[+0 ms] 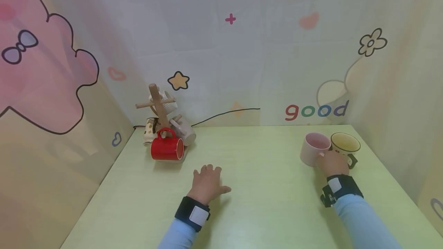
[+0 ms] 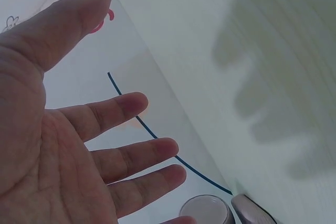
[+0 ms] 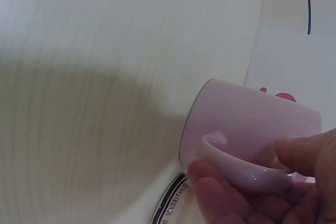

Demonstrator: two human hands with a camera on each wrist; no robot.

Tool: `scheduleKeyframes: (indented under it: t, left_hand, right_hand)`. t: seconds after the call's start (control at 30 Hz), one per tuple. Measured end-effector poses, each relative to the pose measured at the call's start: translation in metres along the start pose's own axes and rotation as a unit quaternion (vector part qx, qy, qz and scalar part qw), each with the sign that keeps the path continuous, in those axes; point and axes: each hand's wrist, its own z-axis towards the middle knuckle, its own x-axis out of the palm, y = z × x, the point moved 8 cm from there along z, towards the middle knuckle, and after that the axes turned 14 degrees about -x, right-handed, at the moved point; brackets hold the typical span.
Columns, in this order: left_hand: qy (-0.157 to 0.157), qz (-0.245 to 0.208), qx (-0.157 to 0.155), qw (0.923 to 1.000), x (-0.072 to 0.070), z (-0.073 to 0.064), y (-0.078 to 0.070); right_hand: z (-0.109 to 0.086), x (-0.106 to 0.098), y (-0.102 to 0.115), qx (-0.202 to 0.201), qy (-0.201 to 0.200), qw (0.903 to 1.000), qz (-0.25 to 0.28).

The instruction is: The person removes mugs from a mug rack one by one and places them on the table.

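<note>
Head view: pink mug (image 1: 309, 152) upright at bench's (image 1: 256, 183) right, beside cream mug (image 1: 346, 143), right hand (image 1: 333, 163) on it; left hand (image 1: 206, 185) over bench. Left wrist: fingers (image 2: 139, 157) spread. Right wrist: fingers pinching pink mug's handle (image 3: 239, 169).

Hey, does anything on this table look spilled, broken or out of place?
Nothing clearly stands out. The pink mug and cream mug are upright with no visible spill or chip, and the red mug hangs sideways on the wooden rack. The rack appears to lean, though that may just be the camera angle.
</note>
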Motion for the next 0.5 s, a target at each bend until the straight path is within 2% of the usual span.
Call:
scheduleKeyframes:
  t: [0.33,0.5]
  left_hand:
    - [-0.001,0.0,-0.006,1.0,-0.005,0.005,0.007]
    - [-0.006,-0.006,-0.009,0.9999,-0.009,0.006,0.011]
  right_hand:
    - [-0.013,0.0,0.002,0.026,-0.044,0.9979,0.041]
    - [-0.022,-0.002,0.006,0.036,-0.05,0.9962,0.061]
